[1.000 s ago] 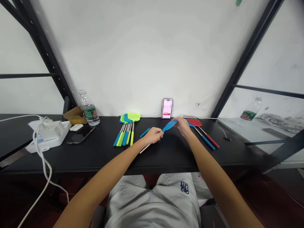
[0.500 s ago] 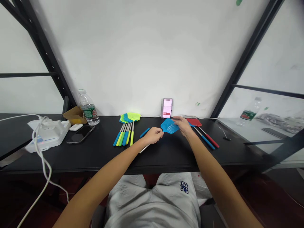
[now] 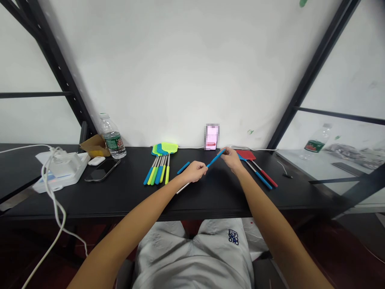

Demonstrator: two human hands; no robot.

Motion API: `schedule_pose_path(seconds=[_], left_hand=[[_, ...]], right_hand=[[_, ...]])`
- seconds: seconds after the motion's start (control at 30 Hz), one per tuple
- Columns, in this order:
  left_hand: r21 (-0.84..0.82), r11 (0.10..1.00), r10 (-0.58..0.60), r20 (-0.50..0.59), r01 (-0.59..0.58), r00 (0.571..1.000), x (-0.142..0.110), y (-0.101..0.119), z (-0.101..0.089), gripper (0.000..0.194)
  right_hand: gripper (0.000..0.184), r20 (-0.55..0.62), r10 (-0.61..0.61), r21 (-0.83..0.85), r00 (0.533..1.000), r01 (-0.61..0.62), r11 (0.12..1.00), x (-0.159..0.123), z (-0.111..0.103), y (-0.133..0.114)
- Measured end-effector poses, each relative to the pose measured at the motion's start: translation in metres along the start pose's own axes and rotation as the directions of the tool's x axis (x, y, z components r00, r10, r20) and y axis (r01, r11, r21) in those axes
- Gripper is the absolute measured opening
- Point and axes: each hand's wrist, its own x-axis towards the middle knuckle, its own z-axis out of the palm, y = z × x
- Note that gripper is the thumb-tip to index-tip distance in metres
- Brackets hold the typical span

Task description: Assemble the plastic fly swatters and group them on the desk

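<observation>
Between my hands is a blue fly swatter (image 3: 215, 159), its flat head seen edge-on. My left hand (image 3: 195, 171) is closed around it near the neck, and its bare metal rod sticks out below that hand. The fingers of my right hand (image 3: 231, 159) pinch the far edge of the head. Just left of my left hand lies a loose blue handle grip (image 3: 183, 167). On the right, next to my right forearm, a red fly swatter (image 3: 264, 174) and another blue fly swatter (image 3: 259, 176) lie side by side.
Several green, yellow and blue fly swatters (image 3: 159, 164) lie fanned on the black table (image 3: 132, 196). A water bottle (image 3: 113, 138), a dark phone (image 3: 102, 170), a cardboard box (image 3: 95, 147) and a power strip (image 3: 64, 170) sit left. A lit phone (image 3: 211, 137) leans on the wall.
The held blue swatter has been turned about its length, so its head went from showing its mesh face to edge-on. Both hands stay in nearly the same place.
</observation>
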Motion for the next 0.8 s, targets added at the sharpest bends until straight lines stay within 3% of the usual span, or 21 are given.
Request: schedule_pose_path(seconds=[0.1,0.17,0.27,0.4,0.6,0.8], left_hand=[[-0.007,1.0,-0.012,-0.015,0.011,1.0,0.0,0.002,0.0,0.027],[-0.018,1.0,-0.019,-0.02,0.019,1.0,-0.001,0.002,0.0,0.027],[-0.032,0.999,-0.016,-0.017,0.016,1.0,-0.001,0.002,0.0,0.027],[-0.034,0.999,-0.02,-0.007,0.019,1.0,-0.001,0.003,0.0,0.027],[-0.022,1.0,-0.005,-0.011,0.004,1.0,-0.002,0.003,-0.001,0.027],[-0.026,1.0,-0.004,-0.022,0.004,1.0,0.0,0.0,-0.002,0.029]], right_hand=[[0.018,-0.009,-0.041,-0.039,0.999,0.041,0.998,0.0,0.0,0.001],[0.015,-0.015,-0.002,-0.047,1.0,0.001,0.999,0.0,0.0,-0.001],[0.015,-0.023,0.165,0.039,0.986,-0.164,0.986,0.0,0.001,-0.006],[0.036,0.052,0.324,0.183,0.944,-0.328,0.927,-0.003,0.001,-0.015],[0.015,0.014,0.212,0.086,0.977,-0.213,0.973,-0.003,0.002,-0.013],[0.033,-0.003,0.127,0.055,0.992,-0.127,0.99,0.002,0.003,-0.001]])
